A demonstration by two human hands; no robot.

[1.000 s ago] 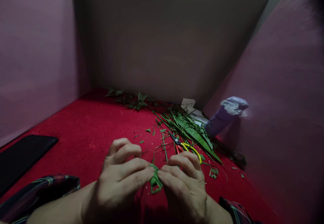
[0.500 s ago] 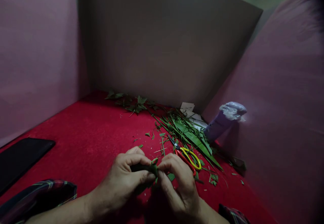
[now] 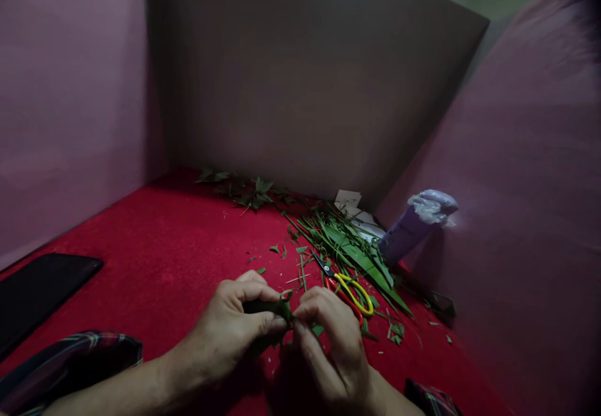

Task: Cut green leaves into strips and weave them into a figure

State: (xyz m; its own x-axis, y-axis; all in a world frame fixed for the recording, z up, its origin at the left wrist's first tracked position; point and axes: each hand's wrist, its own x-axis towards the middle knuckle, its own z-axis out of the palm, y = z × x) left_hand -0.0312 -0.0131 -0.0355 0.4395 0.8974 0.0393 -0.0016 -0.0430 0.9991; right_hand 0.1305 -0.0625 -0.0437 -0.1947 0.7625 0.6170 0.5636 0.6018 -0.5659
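Note:
A folded or rolled green leaf [image 3: 283, 307] is gripped between the thumb and fingers of my left hand [image 3: 235, 322]; part of it lies hidden inside the palm. My right hand [image 3: 331, 338] is closed in a pinch at the leaf's right end, with thumb and forefinger meeting there; whatever lies between those fingertips is too small to make out. Just beyond my right hand rest scissors [image 3: 350, 291] with one yellow and one red handle, their dark blades pointing away to the left. Small leaf scraps [image 3: 318, 329] are scattered around both hands.
Long green leaves and stems [image 3: 347, 247] are heaped at the back right, beside white paper [image 3: 366, 223] and a purple cylinder with clear plastic [image 3: 417, 222]. Leafy sprigs [image 3: 256, 193] lie along the back wall. At left is a flat black object [image 3: 47, 291] on the red cloth [image 3: 164, 240].
The curled upper edge of the leaf sits a little lower and flatter between my fingers. Both hands have hardly moved.

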